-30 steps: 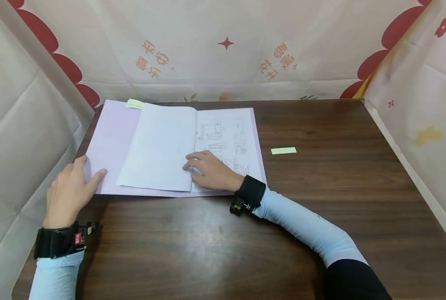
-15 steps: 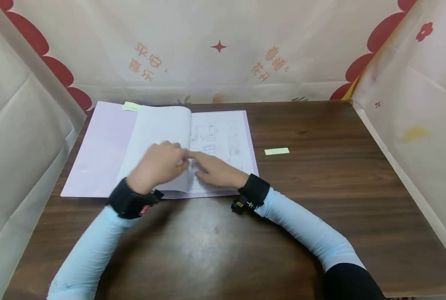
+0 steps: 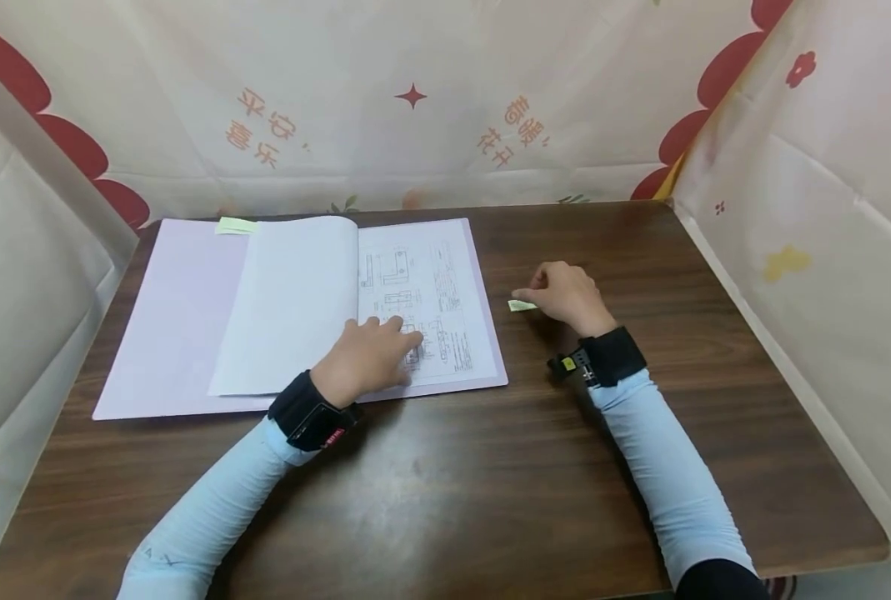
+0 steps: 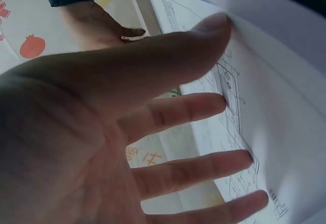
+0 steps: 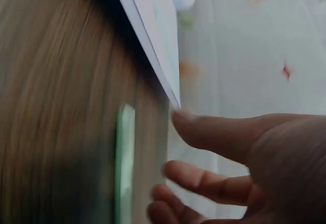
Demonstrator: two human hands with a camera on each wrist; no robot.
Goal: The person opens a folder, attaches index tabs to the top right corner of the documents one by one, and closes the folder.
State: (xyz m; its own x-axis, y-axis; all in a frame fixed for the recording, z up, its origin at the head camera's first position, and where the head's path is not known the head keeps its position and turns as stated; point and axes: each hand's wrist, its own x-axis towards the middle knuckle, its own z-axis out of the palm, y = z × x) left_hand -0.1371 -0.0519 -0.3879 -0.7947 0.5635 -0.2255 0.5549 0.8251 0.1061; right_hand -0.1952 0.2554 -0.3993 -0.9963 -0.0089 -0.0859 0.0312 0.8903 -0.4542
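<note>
A booklet with a lilac cover [image 3: 175,325] lies open on the dark wooden table [image 3: 490,483]. Its right page [image 3: 433,275] carries line drawings. My left hand [image 3: 373,354] rests on the lower part of that page with straight, spread fingers [image 4: 204,107], near the fold. A small pale green paper slip [image 3: 521,306] lies on the table to the right of the booklet. My right hand [image 3: 561,293] hovers over it with loosely bent fingers [image 5: 204,175] close beside the slip [image 5: 125,152]; no grip on it shows.
A second green slip [image 3: 235,225] sticks out at the booklet's far left top edge. Patterned cloth walls [image 3: 415,108] close in the table at the back and both sides. The table's right edge [image 3: 813,417] lies beyond my right arm.
My left hand crossed from the booklet's left edge to the drawn page and took over pressing it. My right hand left that page and moved right to the green slip.
</note>
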